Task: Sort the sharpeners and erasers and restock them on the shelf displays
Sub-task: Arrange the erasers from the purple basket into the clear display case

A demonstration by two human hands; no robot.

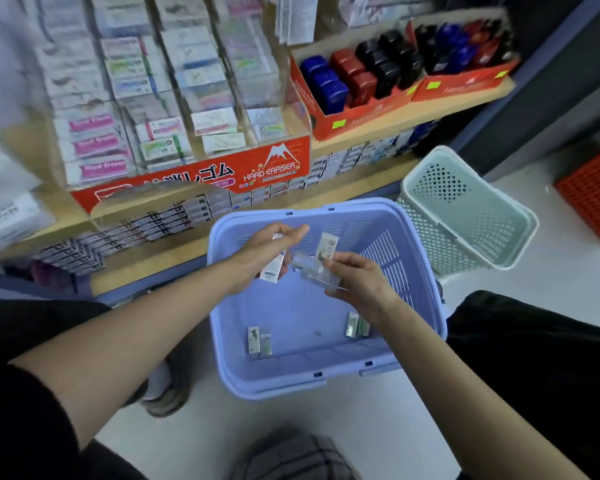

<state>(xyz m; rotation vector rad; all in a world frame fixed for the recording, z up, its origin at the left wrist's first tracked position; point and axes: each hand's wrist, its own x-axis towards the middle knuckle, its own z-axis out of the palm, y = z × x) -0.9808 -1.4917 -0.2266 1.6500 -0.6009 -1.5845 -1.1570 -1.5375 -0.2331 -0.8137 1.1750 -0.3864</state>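
Note:
A lilac plastic basket [222, 306] sits on the floor below the shelves. Over it, my left hand [262, 252] grips a white packaged eraser [272, 268]. My right hand [355, 280] holds a clear wrapped pack [314, 271] and pinches a small white packet [327, 245] above it. Loose packets lie on the basket floor: a pair at the left [258, 339] and a pair at the right [355, 325]. The clear eraser display [174, 109] with a red "Hard Eraser" front stands on the shelf above.
A pale green mesh basket [465, 209] leans beside the lilac one. Red trays of blue, red and black items [357, 81] sit on the upper shelf. Boxed stock [146, 226] lines the lower shelf. A red crate [596, 192] stands at far right. My knees flank the basket.

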